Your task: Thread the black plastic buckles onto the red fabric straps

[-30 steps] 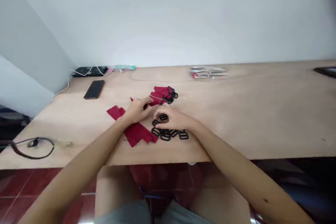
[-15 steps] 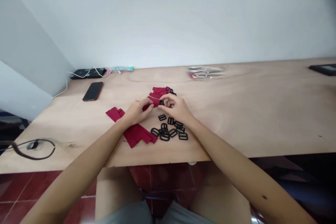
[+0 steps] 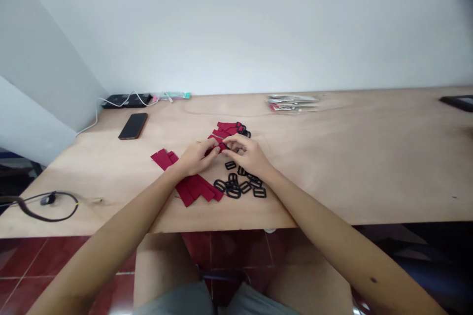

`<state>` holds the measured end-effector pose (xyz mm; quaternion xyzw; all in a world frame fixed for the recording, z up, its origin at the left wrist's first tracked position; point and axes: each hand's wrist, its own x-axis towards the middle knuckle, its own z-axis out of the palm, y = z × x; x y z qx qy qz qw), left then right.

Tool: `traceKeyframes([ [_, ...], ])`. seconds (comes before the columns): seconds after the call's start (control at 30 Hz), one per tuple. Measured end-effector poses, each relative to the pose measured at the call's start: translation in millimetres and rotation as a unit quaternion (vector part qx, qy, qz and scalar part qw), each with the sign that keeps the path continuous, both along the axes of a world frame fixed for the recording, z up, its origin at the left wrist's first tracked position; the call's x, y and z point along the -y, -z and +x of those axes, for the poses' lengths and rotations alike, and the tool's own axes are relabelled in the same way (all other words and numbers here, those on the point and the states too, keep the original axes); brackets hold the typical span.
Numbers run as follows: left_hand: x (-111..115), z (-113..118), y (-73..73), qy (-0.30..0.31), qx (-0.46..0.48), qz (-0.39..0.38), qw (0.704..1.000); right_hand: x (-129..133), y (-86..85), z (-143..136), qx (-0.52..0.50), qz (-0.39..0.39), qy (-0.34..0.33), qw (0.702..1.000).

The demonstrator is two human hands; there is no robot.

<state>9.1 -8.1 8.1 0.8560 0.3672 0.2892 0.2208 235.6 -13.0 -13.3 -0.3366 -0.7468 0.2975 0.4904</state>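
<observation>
My left hand (image 3: pixel 197 157) pinches a short red fabric strap (image 3: pixel 222 147) between thumb and fingers. Across from it, my right hand (image 3: pixel 249 153) grips a black slide buckle (image 3: pixel 227 146) at the strap's end, mostly hidden by the fingers. Whether the strap runs through the buckle I cannot tell. Just behind the hands lie red straps with black buckles (image 3: pixel 242 129) on them. Several loose black buckles (image 3: pixel 233 187) are scattered in front of my right hand. Beneath my left forearm spreads a pile of plain red straps (image 3: pixel 192 189).
A phone (image 3: pixel 133 126) lies at the back left, near black boxes (image 3: pixel 126 101) with a white cable. Flat plastic packets (image 3: pixel 293 103) rest by the wall. A black cable loop (image 3: pixel 50 206) sits at the left, and a dark flat object (image 3: pixel 460 103) at the far right.
The red strap and the buckle have come closer together between my fingers, and less of the buckle shows. The whole view has shifted slightly.
</observation>
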Motion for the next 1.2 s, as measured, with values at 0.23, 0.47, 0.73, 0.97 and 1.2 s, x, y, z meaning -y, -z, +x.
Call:
traceKeyframes([
  [0.23, 0, -1, -1.6, -0.019, -0.002, -0.017, 1.0, -1, 3.5, -4, -0.05, -0.038, -0.008, 0.998],
  [0.47, 1, 0, -2.5, -0.025, -0.003, -0.023, 0.999, 1, -0.1, -4, -0.05, -0.041, -0.023, 0.998],
  [0.73, -1, 1, 1.5, -0.031, 0.011, -0.008, 0.999, 6, -6.6, -3, 0.015, 0.01, -0.016, 1.0],
  [0.97, 0, 0, -0.2, -0.022, 0.032, -0.019, 0.999, 3, -1.7, -6, -0.069, -0.107, -0.041, 0.991],
  [1.2, 3, 0, -5.2, 0.037, 0.034, -0.023, 0.999, 1, -0.8, -7, -0.134, -0.193, -0.098, 0.967],
])
